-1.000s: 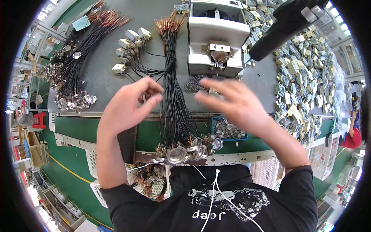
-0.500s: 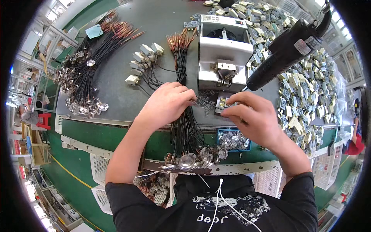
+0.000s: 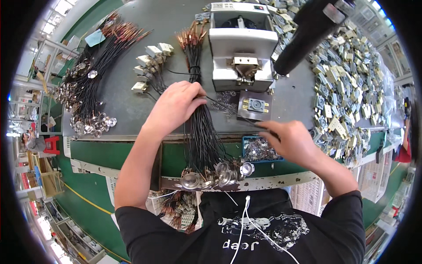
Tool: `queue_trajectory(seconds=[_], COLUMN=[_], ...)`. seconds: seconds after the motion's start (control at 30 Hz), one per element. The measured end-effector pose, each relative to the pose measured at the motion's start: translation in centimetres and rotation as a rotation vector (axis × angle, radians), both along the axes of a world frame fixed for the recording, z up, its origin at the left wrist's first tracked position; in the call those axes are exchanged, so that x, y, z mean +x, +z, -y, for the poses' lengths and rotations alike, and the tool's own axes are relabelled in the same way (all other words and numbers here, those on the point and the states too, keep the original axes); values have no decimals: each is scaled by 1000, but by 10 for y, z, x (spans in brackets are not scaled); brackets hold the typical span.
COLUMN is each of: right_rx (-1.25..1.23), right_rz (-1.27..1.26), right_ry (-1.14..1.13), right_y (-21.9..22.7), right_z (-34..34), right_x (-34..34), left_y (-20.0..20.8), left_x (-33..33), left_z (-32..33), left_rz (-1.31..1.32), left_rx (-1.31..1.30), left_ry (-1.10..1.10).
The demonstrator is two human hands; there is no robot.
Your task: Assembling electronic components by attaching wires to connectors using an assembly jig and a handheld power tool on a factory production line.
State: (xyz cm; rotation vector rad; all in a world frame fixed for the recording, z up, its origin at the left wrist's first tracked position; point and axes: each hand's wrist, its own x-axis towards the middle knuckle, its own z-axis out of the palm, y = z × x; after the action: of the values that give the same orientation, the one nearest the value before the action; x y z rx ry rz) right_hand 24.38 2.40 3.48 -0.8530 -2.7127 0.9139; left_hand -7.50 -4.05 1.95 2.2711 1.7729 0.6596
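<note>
Several boxy cream housings [image 3: 144, 60] wired; grey housing [image 3: 256, 105] on metal plate [image 3: 248, 115] seemingly unwired; left hand [image 3: 176, 105], right hand [image 3: 291, 140] pinch thin black wire [image 3: 251, 123].

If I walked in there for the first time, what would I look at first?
Probably the huge jumble of grey and cream blocks on the right side of the table. Next, perhaps, the fat bundle of black wires in the middle, with shiny round metal pieces at its near end. The left hand is over that bundle, and the right hand pinches a thin dark wire.
</note>
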Motion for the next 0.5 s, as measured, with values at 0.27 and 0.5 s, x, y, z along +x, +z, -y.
queue_trajectory(seconds=[0.27,0.5], right_rx=[298,280], right_rz=[-45,-49], right_ry=[-171,-81], right_y=[-41,-19], right_z=[-13,-20], right_x=[7,6], left_y=[22,29], left_x=[29,53], left_z=[-2,-16], left_rz=[152,215], left_rx=[26,33], left_ry=[-60,-28])
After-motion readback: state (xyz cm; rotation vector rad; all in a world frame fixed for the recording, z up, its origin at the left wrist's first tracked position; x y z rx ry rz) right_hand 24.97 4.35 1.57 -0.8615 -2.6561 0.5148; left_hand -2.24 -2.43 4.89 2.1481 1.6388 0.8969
